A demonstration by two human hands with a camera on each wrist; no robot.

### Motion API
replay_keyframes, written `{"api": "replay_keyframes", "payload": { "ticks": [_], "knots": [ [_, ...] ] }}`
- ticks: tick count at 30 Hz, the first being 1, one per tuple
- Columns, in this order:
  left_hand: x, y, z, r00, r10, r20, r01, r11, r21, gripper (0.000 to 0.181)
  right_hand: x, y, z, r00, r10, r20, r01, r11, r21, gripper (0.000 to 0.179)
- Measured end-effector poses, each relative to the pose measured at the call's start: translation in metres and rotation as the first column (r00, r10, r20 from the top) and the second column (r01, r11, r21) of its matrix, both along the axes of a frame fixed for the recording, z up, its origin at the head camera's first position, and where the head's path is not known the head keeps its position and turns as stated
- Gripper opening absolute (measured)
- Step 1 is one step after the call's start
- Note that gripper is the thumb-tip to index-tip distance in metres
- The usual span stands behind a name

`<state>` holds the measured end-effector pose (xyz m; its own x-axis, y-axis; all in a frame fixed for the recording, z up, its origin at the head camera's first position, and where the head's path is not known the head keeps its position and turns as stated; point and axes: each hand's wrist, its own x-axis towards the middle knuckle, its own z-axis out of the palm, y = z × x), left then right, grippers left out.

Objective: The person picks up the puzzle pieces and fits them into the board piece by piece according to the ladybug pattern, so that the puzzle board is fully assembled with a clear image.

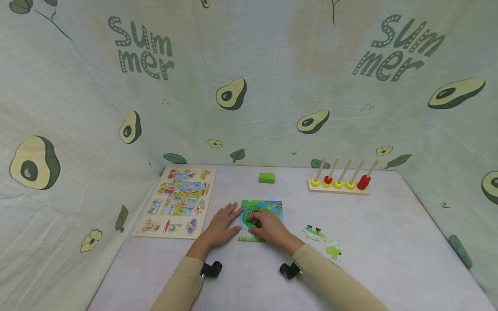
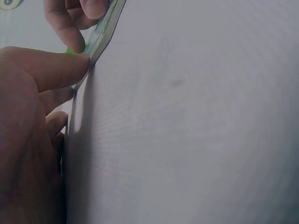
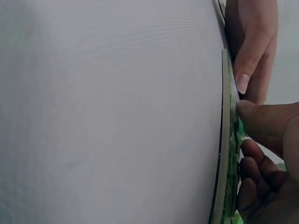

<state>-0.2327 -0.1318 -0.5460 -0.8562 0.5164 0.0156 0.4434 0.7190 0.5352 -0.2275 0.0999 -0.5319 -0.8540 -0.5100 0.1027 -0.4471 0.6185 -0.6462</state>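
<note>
A jigsaw puzzle board (image 1: 278,209) with a green and blue picture lies flat at mid-table. My left hand (image 1: 219,226) rests at its left edge, fingers extended and thumb (image 2: 70,67) against the rim. Over the middle of the board is my right hand (image 1: 270,229), its fingers curled down to the picture. Between thumb and forefinger it pinches a green puzzle piece (image 3: 241,128), mostly hidden, close over the surface. Two loose puzzle pieces lie to the right: one with a green strip (image 1: 313,233) and one green and white (image 1: 333,249).
At the left lies a wooden peg puzzle (image 1: 206,194) with vehicle and toy pictures. A green block (image 1: 266,178) sits behind the jigsaw. Toward the back right stands a wooden peg rack (image 1: 338,190) with yellow and red beads. A printed cloth (image 1: 272,129) hangs behind the table.
</note>
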Motion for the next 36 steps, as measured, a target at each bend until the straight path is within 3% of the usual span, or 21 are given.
{"api": "replay_keyframes", "payload": {
  "ticks": [14, 30, 36],
  "knots": [
    [0.0001, -0.0005, -0.0003, 1.0, 0.004, 0.009, -0.003, 1.0, -0.005, 0.062, 0.0075, 0.0025, 0.005, 0.999, 0.017, -0.05, -0.011, 0.994, 0.111, 0.036],
    [0.0002, -0.0002, 0.0003, 1.0, 0.003, 0.018, -0.003, 1.0, -0.015, 0.063, 0.0057, 0.0033, 0.0027, 0.995, 0.027, -0.095, -0.017, 0.994, 0.111, 0.03],
    [0.0003, 0.0001, 0.0, 1.0, 0.009, 0.012, -0.009, 1.0, -0.015, 0.062, 0.0071, 0.0081, 0.0066, 0.998, 0.042, -0.048, -0.038, 0.996, 0.079, 0.031]
  ]
}}
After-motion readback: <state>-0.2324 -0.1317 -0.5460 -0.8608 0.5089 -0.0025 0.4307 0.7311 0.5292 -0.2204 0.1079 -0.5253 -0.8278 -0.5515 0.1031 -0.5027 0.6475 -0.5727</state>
